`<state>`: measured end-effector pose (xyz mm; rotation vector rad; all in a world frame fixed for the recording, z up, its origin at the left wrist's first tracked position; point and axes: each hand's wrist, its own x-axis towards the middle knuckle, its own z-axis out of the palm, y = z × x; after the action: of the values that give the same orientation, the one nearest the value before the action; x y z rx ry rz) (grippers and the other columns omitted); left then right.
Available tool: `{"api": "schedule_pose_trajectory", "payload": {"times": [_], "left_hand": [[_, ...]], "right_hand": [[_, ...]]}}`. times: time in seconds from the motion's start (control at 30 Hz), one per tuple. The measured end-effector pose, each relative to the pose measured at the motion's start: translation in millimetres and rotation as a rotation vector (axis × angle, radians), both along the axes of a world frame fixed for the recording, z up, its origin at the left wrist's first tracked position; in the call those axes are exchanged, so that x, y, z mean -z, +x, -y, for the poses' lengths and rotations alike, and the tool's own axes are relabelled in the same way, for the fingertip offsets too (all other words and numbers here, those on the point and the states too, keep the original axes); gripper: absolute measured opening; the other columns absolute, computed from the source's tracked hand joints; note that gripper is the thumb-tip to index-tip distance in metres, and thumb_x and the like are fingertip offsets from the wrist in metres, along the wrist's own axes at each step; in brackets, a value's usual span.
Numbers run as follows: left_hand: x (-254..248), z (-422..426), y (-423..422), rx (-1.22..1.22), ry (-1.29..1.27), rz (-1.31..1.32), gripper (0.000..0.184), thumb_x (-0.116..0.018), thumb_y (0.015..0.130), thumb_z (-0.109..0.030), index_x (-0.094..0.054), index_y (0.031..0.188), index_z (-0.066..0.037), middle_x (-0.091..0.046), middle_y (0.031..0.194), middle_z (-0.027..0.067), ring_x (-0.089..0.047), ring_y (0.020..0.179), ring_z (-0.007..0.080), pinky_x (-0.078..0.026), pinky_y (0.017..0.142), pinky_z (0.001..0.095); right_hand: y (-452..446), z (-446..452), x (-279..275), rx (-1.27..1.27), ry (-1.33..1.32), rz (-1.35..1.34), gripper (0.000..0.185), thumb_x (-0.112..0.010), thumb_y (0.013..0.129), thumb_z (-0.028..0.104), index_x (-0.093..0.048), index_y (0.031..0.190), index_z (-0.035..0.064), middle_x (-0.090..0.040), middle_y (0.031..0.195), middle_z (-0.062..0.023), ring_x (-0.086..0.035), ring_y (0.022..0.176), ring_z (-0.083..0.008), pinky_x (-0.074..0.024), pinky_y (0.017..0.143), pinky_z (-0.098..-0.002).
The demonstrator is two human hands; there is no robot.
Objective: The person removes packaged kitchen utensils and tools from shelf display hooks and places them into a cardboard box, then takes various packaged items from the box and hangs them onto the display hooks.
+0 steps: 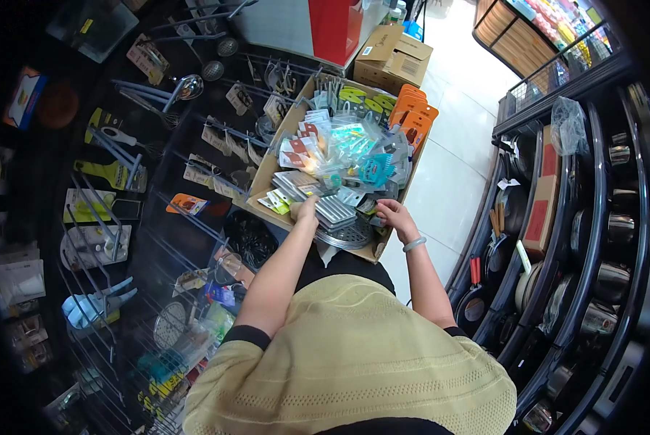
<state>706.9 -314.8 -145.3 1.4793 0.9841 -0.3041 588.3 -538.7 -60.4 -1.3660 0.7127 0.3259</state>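
A shallow cardboard box full of packaged kitchen goods lies in front of me. My left hand is closed at the left edge of a ribbed silver pack, its thumb on top. Round perforated metal discs lie beneath that pack at the near end. At the box's right side, my right hand has its fingers pinched together beside small green-and-dark packaging; what they hold is too small to make out. A teal comb-like item and clear plastic packets lie farther in.
Orange carded packs fill the box's far right corner. An opened brown carton stands behind it. On my left are rack hooks with hanging utensils; on my right, shelves hold pans. White floor tiles run between.
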Motion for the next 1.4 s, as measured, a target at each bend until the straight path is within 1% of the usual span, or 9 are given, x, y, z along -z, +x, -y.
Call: {"api": "schedule_pose_trajectory", "payload": {"times": [0.2,0.37,0.5,0.73,0.83,0.93,1.0,1.13,1.4], "left_hand": [[-20.7,-13.8,-1.1,0.276,0.311,0.023,0.036,-0.072,0.057,-0.002,-0.057,0.088,0.010,-0.062,0.087,0.0212,-0.063,0.073,0.0286,-0.052,0.062,0.0383],[-40.6,-11.7,-0.4,0.293,0.129,-0.074,0.045,-0.072,0.062,-0.005,-0.051,0.098,0.010,-0.059,0.095,0.0227,-0.064,0.073,0.0309,-0.053,0.056,0.0508],[-12.4,-17.4,11.7,0.399,0.196,-0.181,0.037,-0.070,0.065,-0.004,-0.053,0.095,0.009,-0.060,0.087,0.0180,-0.064,0.067,0.0292,-0.053,0.046,0.0445],[-26.4,-8.6,-2.3,0.272,-0.097,-0.055,0.030,-0.062,0.068,0.006,-0.054,0.098,0.008,-0.060,0.082,0.0174,-0.061,0.064,0.0284,-0.052,0.054,0.0442],[50.3,-13.8,-5.0,0.286,0.067,-0.006,0.044,-0.058,0.064,0.011,-0.049,0.107,0.008,-0.059,0.089,0.0189,-0.061,0.067,0.0290,-0.052,0.055,0.0407],[-27.4,-2.8,-22.6,0.445,0.337,-0.046,0.063,-0.066,0.061,-0.001,-0.043,0.119,0.001,-0.047,0.115,0.0206,-0.050,0.100,0.0321,-0.044,0.079,0.0429],[-77.0,-0.9,-37.6,0.528,0.432,-0.029,0.076,-0.074,0.060,-0.016,-0.038,0.127,-0.007,-0.036,0.129,0.0208,-0.033,0.121,0.0365,-0.029,0.102,0.0422],[-88.8,-23.2,-56.2,0.598,0.681,0.175,0.059,-0.069,0.070,-0.016,-0.043,0.122,-0.008,-0.041,0.123,0.0137,-0.039,0.116,0.0315,-0.029,0.098,0.0510],[-44.7,-72.8,-78.4,1.052,1.180,0.606,0.028,-0.046,0.088,-0.023,-0.052,0.112,-0.008,-0.045,0.123,0.0116,-0.031,0.127,0.0299,-0.023,0.101,0.0529]], "right_hand": [[-4.9,7.2,-6.0,0.029,-0.019,0.040,0.031,-0.059,0.089,0.024,-0.056,0.112,0.0034,-0.060,0.095,-0.0012,-0.057,0.081,-0.0084,-0.0439,0.065,-0.0197],[-7.2,0.3,-1.2,0.027,-0.019,0.032,0.029,-0.059,0.089,0.022,-0.056,0.112,0.0039,-0.060,0.094,-0.0011,-0.057,0.080,-0.0080,-0.0440,0.065,-0.0196],[-7.6,-1.6,-5.4,0.030,-0.009,0.018,0.029,-0.060,0.088,0.021,-0.056,0.111,0.0037,-0.060,0.093,-0.0009,-0.057,0.079,-0.0073,-0.0440,0.064,-0.0194],[-2.7,9.4,-16.5,0.045,-0.027,0.090,0.031,-0.059,0.089,0.023,-0.055,0.113,0.0033,-0.060,0.093,-0.0008,-0.056,0.078,-0.0068,-0.0434,0.064,-0.0194],[1.8,10.7,-23.7,0.021,-0.030,0.099,0.034,-0.058,0.089,0.026,-0.055,0.115,0.0036,-0.060,0.096,-0.0011,-0.056,0.084,-0.0077,-0.0435,0.067,-0.0207],[6.4,10.8,-20.2,0.012,-0.013,0.093,0.034,-0.059,0.089,0.026,-0.055,0.115,0.0045,-0.060,0.100,-0.0019,-0.056,0.087,-0.0088,-0.0438,0.070,-0.0217],[7.8,10.6,-16.3,0.026,-0.008,0.091,0.034,-0.059,0.088,0.026,-0.056,0.114,0.0046,-0.061,0.097,-0.0019,-0.057,0.086,-0.0095,-0.0440,0.071,-0.0232],[11.4,9.2,-16.9,0.023,0.019,0.094,0.034,-0.059,0.088,0.026,-0.056,0.114,0.0048,-0.060,0.098,-0.0019,-0.057,0.086,-0.0097,-0.0441,0.071,-0.0233],[23.3,4.3,-26.3,-0.016,0.042,0.079,0.033,-0.059,0.088,0.026,-0.056,0.115,0.0053,-0.061,0.099,-0.0014,-0.057,0.086,-0.0091,-0.0433,0.071,-0.0221]]}}
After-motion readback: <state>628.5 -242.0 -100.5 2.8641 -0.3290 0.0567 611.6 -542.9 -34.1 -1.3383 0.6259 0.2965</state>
